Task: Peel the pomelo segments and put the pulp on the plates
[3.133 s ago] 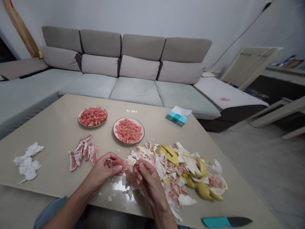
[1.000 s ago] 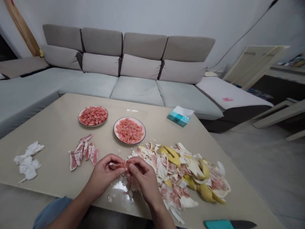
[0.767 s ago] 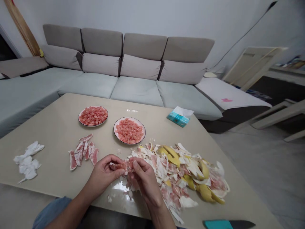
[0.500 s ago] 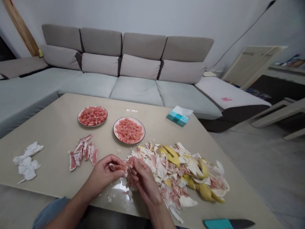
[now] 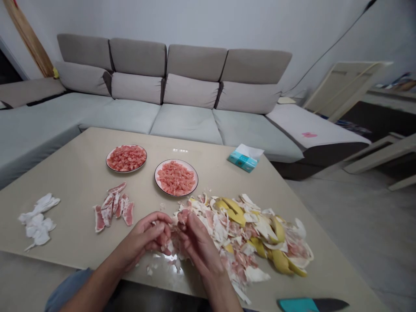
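My right hand (image 5: 199, 242) is closed, pinching a small pink piece of pomelo flesh (image 5: 183, 216) between thumb and fingertips. Close by on its left, my left hand (image 5: 147, 238) has its fingers curled in around a piece of pomelo, mostly hidden, with a pale pink bit showing at the fingertips. Both hands are above the table's near side, a little apart. Under and right of them spreads a heap of white pith, membrane and yellow pomelo rind (image 5: 227, 221). Several pomelo segments (image 5: 113, 206) with membrane on lie left of my left hand.
Beyond the hands stand two plates of pink pomelo flesh, a left plate (image 5: 107, 163) and a right plate (image 5: 196, 177). Crumpled tissues (image 5: 39, 223) lie at left, a tissue pack (image 5: 244, 159) at back right. A knife (image 5: 312, 304) with a teal handle is at the near right edge.
My hands have come slightly apart. The pomelo piece that stretched between them no longer does; a small piece is in my right fingertips, and my left fingers have curled inward.
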The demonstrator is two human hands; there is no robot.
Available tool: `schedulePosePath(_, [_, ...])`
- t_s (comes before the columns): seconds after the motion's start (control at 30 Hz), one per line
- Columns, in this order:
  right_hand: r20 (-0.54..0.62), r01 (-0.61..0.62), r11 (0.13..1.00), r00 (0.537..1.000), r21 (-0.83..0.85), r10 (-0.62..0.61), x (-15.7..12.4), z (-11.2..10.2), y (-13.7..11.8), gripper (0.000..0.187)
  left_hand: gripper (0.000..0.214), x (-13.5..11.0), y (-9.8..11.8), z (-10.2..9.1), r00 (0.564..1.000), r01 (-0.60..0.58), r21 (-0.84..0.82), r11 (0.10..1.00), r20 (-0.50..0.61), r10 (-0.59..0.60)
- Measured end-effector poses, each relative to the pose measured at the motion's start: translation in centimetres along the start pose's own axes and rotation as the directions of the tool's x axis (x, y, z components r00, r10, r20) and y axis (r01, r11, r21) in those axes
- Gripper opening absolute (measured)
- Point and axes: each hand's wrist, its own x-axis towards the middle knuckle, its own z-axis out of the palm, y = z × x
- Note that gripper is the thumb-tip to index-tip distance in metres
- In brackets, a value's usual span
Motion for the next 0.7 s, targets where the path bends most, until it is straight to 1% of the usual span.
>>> schedulePosePath(0.07, [0.05, 0.024, 0.991, 0.999, -0.129, -0.018, -0.3, 0.0, 0.3, 0.024, 0.03, 0.2, -0.4, -0.2, 0.999, 0.023, 0.038, 0.999, -0.038, -0.022])
schedulePosePath(0.13, [0.09, 0.068, 0.959, 0.995, -0.276, -0.044, -0.6, -0.1, 0.4, 0.025, 0.033, 0.4, -0.8, -0.4, 0.997, 0.034, 0.091, 0.995, -0.066, -0.028])
schedulePosePath(0.23, [0.183, 0.179, 0.863, 0.978, -0.473, -0.103, -0.6, -0.3, 0.4, 0.021, 0.037, 0.5, -1.2, -0.5, 0.997, 0.04, 0.15, 0.988, -0.068, -0.03])
schedulePosePath(0.33, [0.253, 0.249, 0.785, 0.96, -0.568, -0.121, -0.7, -0.2, 0.1, 0.02, 0.032, 0.5, -1.0, -0.4, 0.996, 0.008, 0.19, 0.982, -0.086, 0.009])
schedulePosePath(0.4, [0.258, 0.274, 0.744, 0.956, -0.609, -0.14, -0.7, 0.0, -0.1, 0.022, 0.027, 0.5, -0.7, -0.3, 0.992, -0.021, 0.23, 0.973, -0.115, 0.049])
schedulePosePath(0.5, [0.207, 0.291, 0.678, 0.957, -0.675, -0.204, -0.9, 0.4, -0.2, 0.026, 0.024, 0.6, -0.2, -0.1, 0.979, -0.043, 0.338, 0.94, -0.173, 0.107])
schedulePosePath(0.6, [0.172, 0.311, 0.619, 0.946, -0.721, -0.275, -1.0, 0.7, -0.3, 0.019, 0.021, 0.5, -0.1, 0.0, 0.962, -0.037, 0.479, 0.877, -0.221, 0.161])
schedulePosePath(0.7, [0.188, 0.334, 0.584, 0.936, -0.739, -0.298, -1.0, 0.9, -0.4, 0.014, 0.026, 0.4, -0.4, 0.1, 0.938, -0.078, 0.59, 0.804, -0.231, 0.26])
